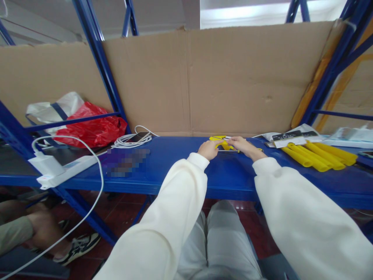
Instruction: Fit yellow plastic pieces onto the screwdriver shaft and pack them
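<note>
On the blue shelf top, my two hands are close together over a small yellow piece point(224, 146). My left hand point(208, 149) is closed, its fingertips pressed on the left side of that piece. My right hand point(240, 144) is closed too, in a pinch at the right of it; what sits between its fingers is too small to make out. A thin dark line, like a rod or an edge, crosses the yellow near the fingertips. Another bit of yellow point(216, 138) shows just behind. Part of the work is hidden by my fingers.
Several rolled yellow sheets point(317, 155) lie at the right beside black-and-white packets point(288, 139). Coiled white cable point(132, 140), a red bag point(93, 124) and a white power strip point(70, 169) are at the left. Cardboard point(233, 81) stands behind; a person's leg point(43, 229) shows lower left.
</note>
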`<state>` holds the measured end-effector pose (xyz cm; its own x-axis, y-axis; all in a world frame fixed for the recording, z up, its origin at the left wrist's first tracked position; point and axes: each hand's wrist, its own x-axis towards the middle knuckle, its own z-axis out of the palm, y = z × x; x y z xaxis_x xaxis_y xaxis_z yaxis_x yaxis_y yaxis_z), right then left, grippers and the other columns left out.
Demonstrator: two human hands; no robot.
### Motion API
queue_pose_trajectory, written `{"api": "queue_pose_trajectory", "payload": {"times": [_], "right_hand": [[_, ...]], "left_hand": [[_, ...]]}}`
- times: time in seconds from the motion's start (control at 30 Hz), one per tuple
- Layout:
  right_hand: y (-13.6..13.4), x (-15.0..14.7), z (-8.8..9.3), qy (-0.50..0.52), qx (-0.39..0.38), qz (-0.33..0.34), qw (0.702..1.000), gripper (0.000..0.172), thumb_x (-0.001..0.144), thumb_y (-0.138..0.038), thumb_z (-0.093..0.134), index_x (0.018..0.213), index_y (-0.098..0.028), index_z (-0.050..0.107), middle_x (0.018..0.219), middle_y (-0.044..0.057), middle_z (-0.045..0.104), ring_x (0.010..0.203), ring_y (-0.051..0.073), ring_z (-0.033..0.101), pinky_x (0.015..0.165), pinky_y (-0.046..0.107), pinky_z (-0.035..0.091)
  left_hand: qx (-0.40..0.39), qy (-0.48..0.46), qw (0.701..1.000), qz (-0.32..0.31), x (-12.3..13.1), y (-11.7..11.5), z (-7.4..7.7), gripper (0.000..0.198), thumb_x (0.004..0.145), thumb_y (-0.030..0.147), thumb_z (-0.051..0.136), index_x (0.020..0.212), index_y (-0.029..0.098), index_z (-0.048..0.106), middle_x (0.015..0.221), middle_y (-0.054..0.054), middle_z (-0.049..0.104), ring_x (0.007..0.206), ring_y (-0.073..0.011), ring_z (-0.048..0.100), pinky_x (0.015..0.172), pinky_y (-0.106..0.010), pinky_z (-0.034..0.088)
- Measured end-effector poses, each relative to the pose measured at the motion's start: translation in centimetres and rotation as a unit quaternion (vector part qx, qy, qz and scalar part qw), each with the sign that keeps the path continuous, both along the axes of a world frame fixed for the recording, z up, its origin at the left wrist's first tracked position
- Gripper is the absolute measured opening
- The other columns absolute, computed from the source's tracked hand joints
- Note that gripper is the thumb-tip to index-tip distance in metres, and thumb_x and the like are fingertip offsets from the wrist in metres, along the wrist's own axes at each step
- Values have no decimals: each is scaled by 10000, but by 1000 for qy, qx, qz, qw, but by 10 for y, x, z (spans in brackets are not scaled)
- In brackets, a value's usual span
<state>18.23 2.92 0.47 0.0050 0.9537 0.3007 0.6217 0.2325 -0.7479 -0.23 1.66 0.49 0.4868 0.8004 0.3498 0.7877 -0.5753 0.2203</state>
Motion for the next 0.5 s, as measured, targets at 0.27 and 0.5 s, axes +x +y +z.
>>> {"api": "queue_pose_trajectory", "payload": {"times": [0.27,0.5], "right_hand": [[-4,-5,6,91,33,-50,994,168,762,-263,613,615,-184,588,604,-16,548,620,128,470,617,258,368],[11,12,3,112,70,-30,991,301,768,-461,740,707,-169,708,756,56,713,751,188,625,733,294,495]], "left_hand": [[-39,24,999,-28,2,-8,4,694,956,183,606,1613,248,396,1486,-134,612,1349,-304,602,1124,-424,470],[-48,-98,994,-29,7,1,-4,713,888,32,563,1569,220,469,1450,-151,622,1327,-305,608,1144,-438,455]]}}
